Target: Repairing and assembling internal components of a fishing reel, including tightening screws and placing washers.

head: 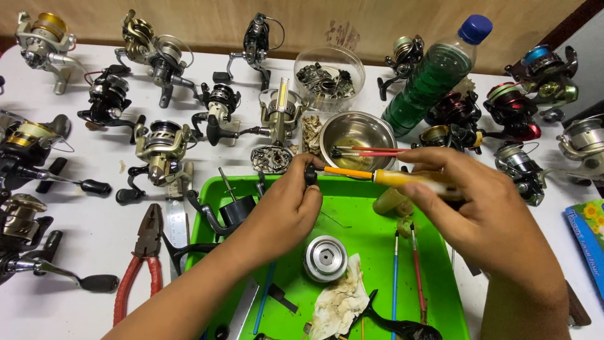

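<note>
Head view: left hand (pixel 286 211) pinches small black part (pixel 311 174) above green tray (pixel 352 208); right hand (pixel 484 211) grips yellow screwdriver (pixel 377 176), tip at part. Step looks like loosening or tightening part; next move calls for steady tip alignment, firm pinch over tray

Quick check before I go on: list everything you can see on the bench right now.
Fishing reels: over a dozen, black, gold, silver, red; around the table edges.
Tray: one, green; centre.
Spool: one, silver; in tray.
Rag: one, stained white; in tray.
Steel bowl: one; behind tray.
Clear tub: one, holding small parts.
Bottle: one, green liquid, blue cap.
Pliers: one, red handles; left of tray.
Left hand: pinches small black part.
Right hand: holds yellow-handled tool.
</note>
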